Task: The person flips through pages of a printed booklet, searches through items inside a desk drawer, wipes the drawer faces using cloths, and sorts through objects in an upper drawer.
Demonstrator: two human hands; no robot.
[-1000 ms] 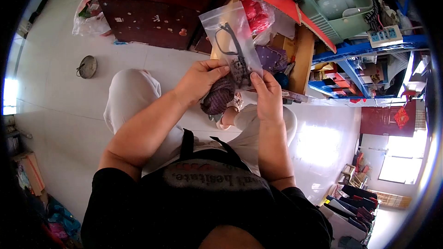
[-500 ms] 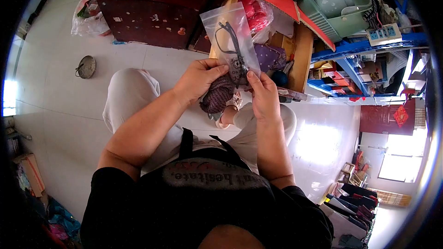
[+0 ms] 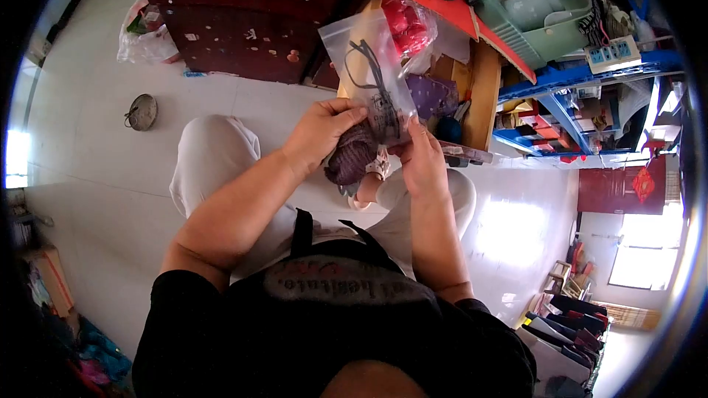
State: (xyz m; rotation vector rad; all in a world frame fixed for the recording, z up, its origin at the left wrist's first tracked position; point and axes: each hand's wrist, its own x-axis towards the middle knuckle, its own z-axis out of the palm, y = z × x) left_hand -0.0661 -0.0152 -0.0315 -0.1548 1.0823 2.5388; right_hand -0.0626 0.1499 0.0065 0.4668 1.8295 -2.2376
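Both hands hold a clear zip-lock bag point(image 3: 342, 43) over the open drawer's near edge. Inside lies a thin black looped item point(image 3: 364, 66), its kind unclear; dark print shows lower on the plastic. My left hand point(image 3: 329, 127) pinches the bag's left side with the thumb on top. Directly beneath that hand hangs a ball of purple-brown yarn point(image 3: 349, 158), apparently in its fingers, though the grip is hidden. My right hand point(image 3: 422, 156) is closed on the bag's lower right corner.
The open wooden drawer point(image 3: 483, 103) contains a purple dotted pouch point(image 3: 431, 96), a blue ball point(image 3: 449, 129) and a red bundle in plastic point(image 3: 405, 26). Above it, a green basket point(image 3: 542, 37) stands on a red-topped surface. A round metal dish point(image 3: 141, 112) lies on the floor.
The bag has tipped slightly, and the hands and yarn ball have shifted a little down and right. Both hands keep their hold on the bag.
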